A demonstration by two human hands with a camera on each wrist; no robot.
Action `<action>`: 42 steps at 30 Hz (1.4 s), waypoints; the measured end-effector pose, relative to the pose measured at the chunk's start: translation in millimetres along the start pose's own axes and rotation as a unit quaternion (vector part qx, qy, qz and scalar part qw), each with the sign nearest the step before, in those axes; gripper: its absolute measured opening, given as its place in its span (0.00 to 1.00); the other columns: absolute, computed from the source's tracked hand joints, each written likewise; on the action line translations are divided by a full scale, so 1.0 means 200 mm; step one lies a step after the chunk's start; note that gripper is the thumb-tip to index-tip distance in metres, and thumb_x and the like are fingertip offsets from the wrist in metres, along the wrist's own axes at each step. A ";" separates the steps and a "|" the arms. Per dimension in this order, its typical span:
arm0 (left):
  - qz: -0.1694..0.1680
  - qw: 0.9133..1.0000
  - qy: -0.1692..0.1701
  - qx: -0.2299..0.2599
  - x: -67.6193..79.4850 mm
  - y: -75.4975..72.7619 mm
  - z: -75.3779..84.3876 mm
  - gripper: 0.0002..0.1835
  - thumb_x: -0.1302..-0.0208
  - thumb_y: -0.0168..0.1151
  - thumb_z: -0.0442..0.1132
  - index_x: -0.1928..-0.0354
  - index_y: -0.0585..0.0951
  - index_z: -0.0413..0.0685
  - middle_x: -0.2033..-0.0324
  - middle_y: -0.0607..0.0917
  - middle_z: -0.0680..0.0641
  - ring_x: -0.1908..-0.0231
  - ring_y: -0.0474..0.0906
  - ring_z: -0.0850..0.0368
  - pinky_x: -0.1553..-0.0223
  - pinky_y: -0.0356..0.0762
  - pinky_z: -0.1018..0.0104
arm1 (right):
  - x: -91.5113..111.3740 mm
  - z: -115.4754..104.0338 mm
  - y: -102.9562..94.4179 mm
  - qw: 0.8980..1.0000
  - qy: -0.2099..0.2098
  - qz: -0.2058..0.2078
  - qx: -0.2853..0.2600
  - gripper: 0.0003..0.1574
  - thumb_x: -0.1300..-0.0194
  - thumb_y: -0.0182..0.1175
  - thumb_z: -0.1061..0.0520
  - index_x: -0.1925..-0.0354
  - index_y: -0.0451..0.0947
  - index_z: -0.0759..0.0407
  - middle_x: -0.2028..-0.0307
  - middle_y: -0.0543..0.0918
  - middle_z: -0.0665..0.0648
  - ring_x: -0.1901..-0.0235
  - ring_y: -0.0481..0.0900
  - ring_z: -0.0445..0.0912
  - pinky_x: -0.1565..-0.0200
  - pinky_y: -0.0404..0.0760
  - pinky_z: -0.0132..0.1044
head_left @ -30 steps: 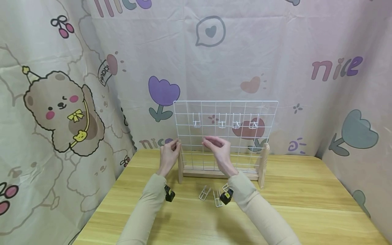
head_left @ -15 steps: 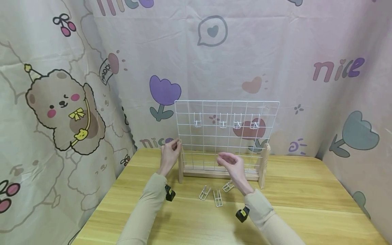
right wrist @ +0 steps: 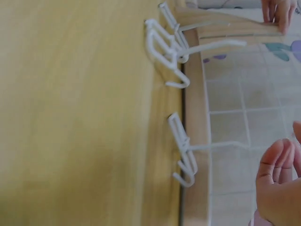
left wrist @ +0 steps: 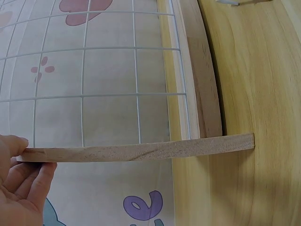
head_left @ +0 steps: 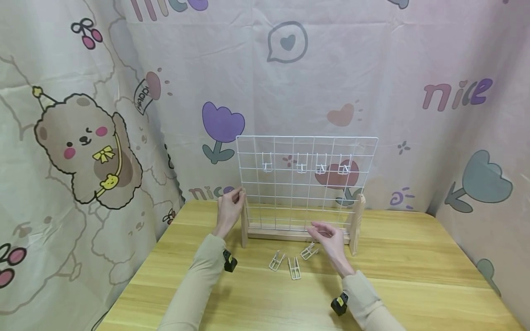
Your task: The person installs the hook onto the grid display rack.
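Observation:
My left hand pinches the top of the wooden upright at the left end of a white wire grid rack. In the left wrist view the thumb lies on one face of this post and the fingers on the other. My right hand hovers before the rack's lower right part, fingers loosely bent with nothing between them. Just left of it on the table lie three white wire hooks, the nearest hook beside its fingertips. Several like hooks hang on the grid's upper part, one hook apart at left.
The rack stands on a wooden base bar with a second upright close to my right hand. A wood-grain table carries everything. Printed curtains close in the back and sides.
My right hand has come down and to the right, from in front of the grid's middle to beside the loose hooks. My left hand keeps its grip on the upright.

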State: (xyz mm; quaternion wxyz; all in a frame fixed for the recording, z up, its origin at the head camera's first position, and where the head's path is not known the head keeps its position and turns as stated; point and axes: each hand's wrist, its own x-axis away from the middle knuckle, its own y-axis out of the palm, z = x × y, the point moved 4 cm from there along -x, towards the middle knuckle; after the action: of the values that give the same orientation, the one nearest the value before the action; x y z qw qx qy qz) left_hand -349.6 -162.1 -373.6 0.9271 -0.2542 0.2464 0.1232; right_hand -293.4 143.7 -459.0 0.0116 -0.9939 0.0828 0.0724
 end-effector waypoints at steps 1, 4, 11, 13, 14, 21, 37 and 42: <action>0.000 1.000 0.000 0.001 0.00 0.00 0.00 0.18 0.28 0.60 0.34 0.42 0.79 0.31 0.48 0.85 0.30 0.47 0.85 0.39 0.48 0.85 0.54 | 0.00 0.01 0.00 1.000 0.006 -0.004 0.001 0.25 0.40 0.70 0.65 0.46 0.79 0.75 0.60 0.88 0.60 0.68 0.83 0.34 0.61 0.84 0.25; -0.001 1.000 -0.002 0.002 0.00 0.00 -0.01 0.18 0.28 0.60 0.35 0.42 0.79 0.31 0.49 0.85 0.30 0.47 0.85 0.39 0.48 0.84 0.54 | 0.00 0.05 -0.01 0.999 0.024 -0.024 0.015 0.26 0.42 0.70 0.66 0.46 0.78 0.75 0.64 0.86 0.55 0.68 0.83 0.36 0.61 0.85 0.28; -0.004 1.000 -0.005 0.005 0.00 0.00 -0.01 0.18 0.28 0.59 0.35 0.42 0.79 0.31 0.48 0.84 0.30 0.47 0.85 0.39 0.48 0.85 0.55 | 0.01 0.11 -0.02 0.996 0.056 -0.054 0.043 0.29 0.45 0.72 0.65 0.45 0.78 0.72 0.65 0.84 0.51 0.65 0.80 0.37 0.61 0.84 0.30; -0.002 1.000 -0.004 0.004 0.00 0.00 -0.01 0.17 0.28 0.59 0.35 0.42 0.79 0.31 0.49 0.85 0.30 0.48 0.85 0.39 0.48 0.85 0.55 | 0.01 0.12 -0.02 0.996 0.056 -0.057 0.040 0.28 0.45 0.72 0.66 0.46 0.79 0.71 0.66 0.84 0.51 0.66 0.80 0.37 0.62 0.83 0.28; -0.001 1.000 -0.002 0.004 0.00 0.00 -0.01 0.17 0.28 0.59 0.34 0.42 0.80 0.31 0.49 0.85 0.30 0.48 0.85 0.39 0.49 0.85 0.55 | 0.01 0.12 -0.02 0.996 0.053 -0.061 0.039 0.28 0.45 0.71 0.66 0.45 0.78 0.72 0.66 0.84 0.51 0.66 0.80 0.37 0.63 0.83 0.28; 0.001 1.000 0.003 -0.003 0.00 0.00 -0.01 0.17 0.27 0.58 0.35 0.42 0.80 0.31 0.49 0.85 0.30 0.47 0.85 0.39 0.48 0.84 0.53 | 0.02 0.15 -0.01 0.995 0.055 -0.069 0.039 0.26 0.44 0.69 0.69 0.47 0.78 0.74 0.68 0.84 0.50 0.69 0.80 0.37 0.67 0.83 0.29; 0.008 1.000 0.019 -0.010 0.00 0.00 0.00 0.17 0.29 0.60 0.33 0.43 0.80 0.29 0.50 0.85 0.30 0.50 0.86 0.39 0.50 0.85 0.52 | 0.02 0.18 -0.01 0.995 0.051 -0.072 0.035 0.23 0.44 0.68 0.71 0.48 0.79 0.76 0.70 0.84 0.51 0.71 0.79 0.37 0.68 0.84 0.31; 0.007 1.000 0.015 -0.008 0.00 0.00 0.00 0.17 0.29 0.60 0.33 0.43 0.80 0.30 0.50 0.85 0.30 0.50 0.86 0.39 0.50 0.86 0.53 | 0.01 0.20 -0.01 0.995 0.057 -0.075 0.032 0.22 0.44 0.67 0.72 0.49 0.80 0.75 0.72 0.83 0.47 0.71 0.79 0.38 0.67 0.85 0.32</action>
State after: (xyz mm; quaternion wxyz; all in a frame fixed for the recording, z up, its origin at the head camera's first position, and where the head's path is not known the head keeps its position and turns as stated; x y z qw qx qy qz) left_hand -349.4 -162.6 -373.2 0.9202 -0.2620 0.2614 0.1278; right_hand -297.1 146.0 -498.1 0.0440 -0.9989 0.0110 0.0116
